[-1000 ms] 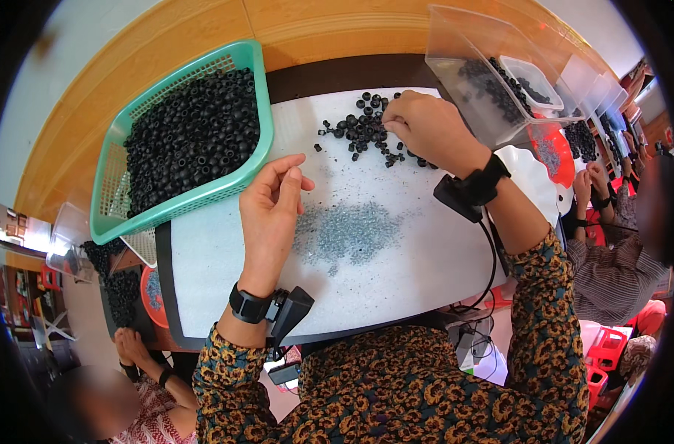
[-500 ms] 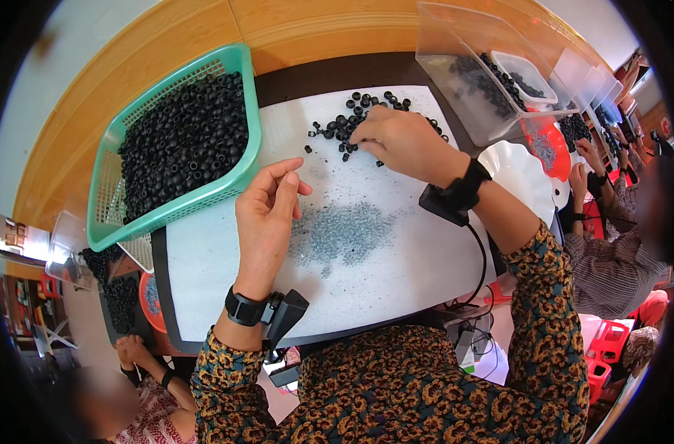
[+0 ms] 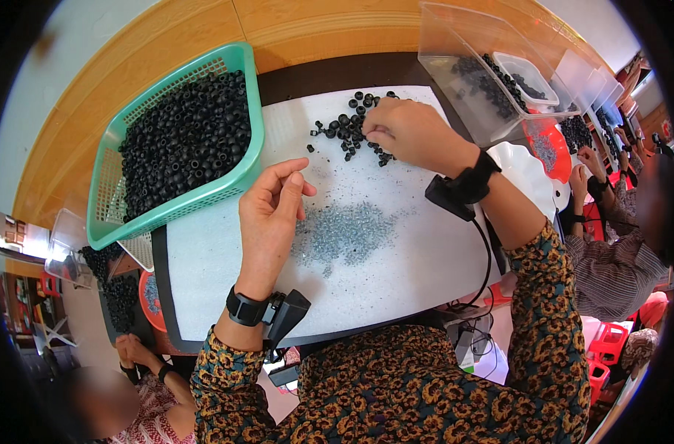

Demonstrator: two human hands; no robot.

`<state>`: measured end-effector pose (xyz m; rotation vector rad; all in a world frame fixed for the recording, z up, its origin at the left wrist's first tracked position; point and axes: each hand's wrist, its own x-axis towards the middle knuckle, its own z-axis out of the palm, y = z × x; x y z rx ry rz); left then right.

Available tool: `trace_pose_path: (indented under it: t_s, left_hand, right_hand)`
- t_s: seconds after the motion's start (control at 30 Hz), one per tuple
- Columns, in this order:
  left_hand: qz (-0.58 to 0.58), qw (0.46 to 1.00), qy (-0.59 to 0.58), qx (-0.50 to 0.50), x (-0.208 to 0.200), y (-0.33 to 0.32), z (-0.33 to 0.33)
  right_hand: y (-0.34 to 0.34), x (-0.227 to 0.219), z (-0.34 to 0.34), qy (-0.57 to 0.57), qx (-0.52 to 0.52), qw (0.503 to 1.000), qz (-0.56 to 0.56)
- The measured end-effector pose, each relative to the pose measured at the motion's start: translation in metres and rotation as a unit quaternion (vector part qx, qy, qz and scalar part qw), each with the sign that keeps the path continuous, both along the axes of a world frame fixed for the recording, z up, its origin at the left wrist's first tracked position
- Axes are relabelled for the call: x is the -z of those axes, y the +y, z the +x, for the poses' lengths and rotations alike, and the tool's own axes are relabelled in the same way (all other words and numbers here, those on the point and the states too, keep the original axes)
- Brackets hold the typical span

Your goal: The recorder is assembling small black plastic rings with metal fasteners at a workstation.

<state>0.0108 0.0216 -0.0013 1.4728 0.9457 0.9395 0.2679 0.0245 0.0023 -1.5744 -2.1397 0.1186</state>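
Observation:
Over the far right of the white sheet (image 3: 218,274), my right hand (image 3: 414,133) reaches into a loose pile of small black rubber-like pieces (image 3: 346,132). Its fingers are closed, thumb toward forefinger, and hide whatever they hold. My left hand (image 3: 269,211) hovers above the sheet, between the green basket and a patch of tiny clear bluish beads (image 3: 348,233). Its forefinger is stretched out, the thumb is just below it, and the other fingers are loosely bent. Nothing shows between them.
A green basket (image 3: 256,111) full of black pieces stands left. At the far right is a clear plastic bin (image 3: 492,133) with more black pieces, then a white scalloped dish (image 3: 516,174) and a red tray (image 3: 557,166). A cable (image 3: 489,255) hangs from my right wrist. Other people sit both sides.
My right hand has shifted slightly to the right over the pile, uncovering some pieces and covering others at the pile's right. My left hand has hardly moved.

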Motion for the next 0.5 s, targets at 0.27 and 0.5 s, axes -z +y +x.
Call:
trace_pose_path:
  t_s: [0.27, 0.5]
  left_hand:
    - [0.001, 1.0, 0.015, 0.001, 0.0, -0.001, 0.0]
    - [-0.005, 1.0, 0.015, 0.004, -0.002, -0.001, 0.002]
  right_hand:
    - [-0.016, -0.009, 0.016, -0.055, 0.008, 0.996, -0.068]
    - [-0.022, 0.003, 0.013, -0.024, -0.014, 0.998, -0.051]
